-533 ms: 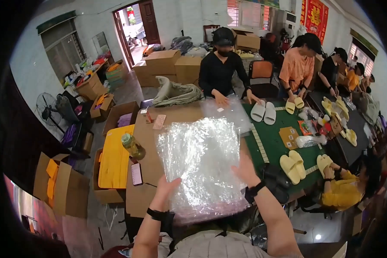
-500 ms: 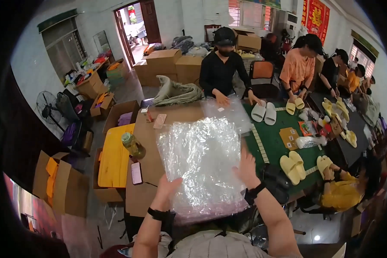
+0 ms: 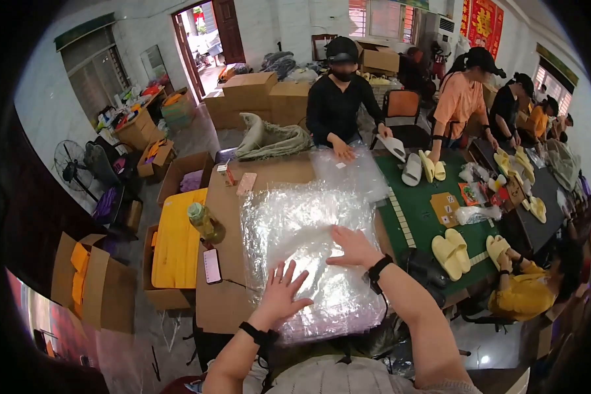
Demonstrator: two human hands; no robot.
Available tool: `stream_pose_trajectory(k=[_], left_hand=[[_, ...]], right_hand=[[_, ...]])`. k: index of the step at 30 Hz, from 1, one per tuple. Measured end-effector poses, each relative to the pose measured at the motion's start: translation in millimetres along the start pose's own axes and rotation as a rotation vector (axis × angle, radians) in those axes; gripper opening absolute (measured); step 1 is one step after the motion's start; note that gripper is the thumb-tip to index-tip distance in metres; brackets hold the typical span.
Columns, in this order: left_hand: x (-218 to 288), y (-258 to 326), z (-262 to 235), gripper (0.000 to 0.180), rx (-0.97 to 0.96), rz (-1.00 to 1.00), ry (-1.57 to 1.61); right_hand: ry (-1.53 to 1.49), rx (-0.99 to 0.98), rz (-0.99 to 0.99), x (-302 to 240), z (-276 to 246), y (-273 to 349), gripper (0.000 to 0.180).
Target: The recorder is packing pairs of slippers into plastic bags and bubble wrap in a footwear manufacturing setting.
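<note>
A stack of transparent plastic bags (image 3: 289,207) lies on the brown board in front of me, shiny and wrinkled, with a pinkish lower edge close to my body. My left hand (image 3: 284,295) rests open on the near left part of the stack, fingers spread. Farther up and to the right, my right hand (image 3: 354,248) also lies on the plastic, its fingers stretched out toward the middle. Neither hand grips anything. Beyond the stack, a co-worker's hand touches another transparent bag (image 3: 358,172).
Left on the brown board (image 3: 220,308) are a green bottle (image 3: 205,222), a phone (image 3: 211,266) and a small box (image 3: 225,174). Yellow padded material (image 3: 177,243) fills a carton beside it. Pale yellow slippers (image 3: 450,255) lie on the green mat (image 3: 410,217); several co-workers stand or sit around.
My hands have moved from the stack's sides onto its top, and the bags now lie flatter. Across the table, a co-worker has lifted one white slipper.
</note>
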State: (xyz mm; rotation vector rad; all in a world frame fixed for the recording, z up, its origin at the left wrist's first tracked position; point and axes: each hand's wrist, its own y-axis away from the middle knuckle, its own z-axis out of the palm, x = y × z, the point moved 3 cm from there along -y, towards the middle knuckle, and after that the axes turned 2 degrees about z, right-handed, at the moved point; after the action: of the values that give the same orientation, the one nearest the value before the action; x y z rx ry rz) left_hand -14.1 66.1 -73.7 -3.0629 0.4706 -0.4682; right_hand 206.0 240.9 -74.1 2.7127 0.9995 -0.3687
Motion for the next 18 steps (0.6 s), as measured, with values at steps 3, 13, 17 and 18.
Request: stream_pose_trajectory(k=[3, 13, 17, 18], left_hand=[[0, 6, -1, 0.083, -0.030, 0.027, 0.058], [20, -10, -6, 0.095, -0.017, 0.008, 0.082], [18, -12, 1, 0.101, -0.095, -0.043, 0.048], [17, -12, -1, 0.101, -0.107, -0.039, 0.053]], right_hand=[[-0.001, -0.033, 0.078, -16, -30, 3, 0.098], [0.090, 0.108, -0.257, -3, -1, -57, 0.096], [0.002, 0.128, -0.324, -11, -17, -36, 0.101], [0.012, 0.201, -0.360, -22, -35, -20, 0.102]])
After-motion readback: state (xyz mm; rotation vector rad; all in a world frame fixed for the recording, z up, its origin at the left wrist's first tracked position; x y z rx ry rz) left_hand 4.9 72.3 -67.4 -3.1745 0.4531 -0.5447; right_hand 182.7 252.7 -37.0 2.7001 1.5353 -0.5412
